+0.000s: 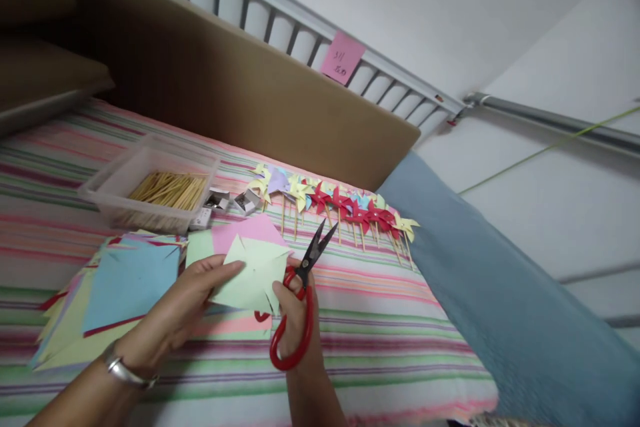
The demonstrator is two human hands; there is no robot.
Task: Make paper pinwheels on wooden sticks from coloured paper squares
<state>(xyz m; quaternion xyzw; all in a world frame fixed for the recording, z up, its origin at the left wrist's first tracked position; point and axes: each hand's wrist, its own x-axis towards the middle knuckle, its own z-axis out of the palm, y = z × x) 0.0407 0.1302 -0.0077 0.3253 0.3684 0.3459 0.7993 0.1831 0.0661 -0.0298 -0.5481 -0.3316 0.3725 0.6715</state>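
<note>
My left hand [187,303] holds a pale green paper square [253,273] by its left edge; the square has cuts running in from its corners. My right hand [295,310] grips red-handled scissors [300,303], blades slightly apart and pointing up to the right, just past the square's right corner. A silver bracelet sits on my left wrist. Under the square lie a pink sheet [245,230] and another green sheet.
A stack of coloured paper squares [115,293] lies at left on the striped cloth [380,347]. A clear tub of wooden sticks [160,192] stands behind it, with small metal clips beside. A row of finished pinwheels [340,207] lies beyond. A blue cushion [500,307] is at right.
</note>
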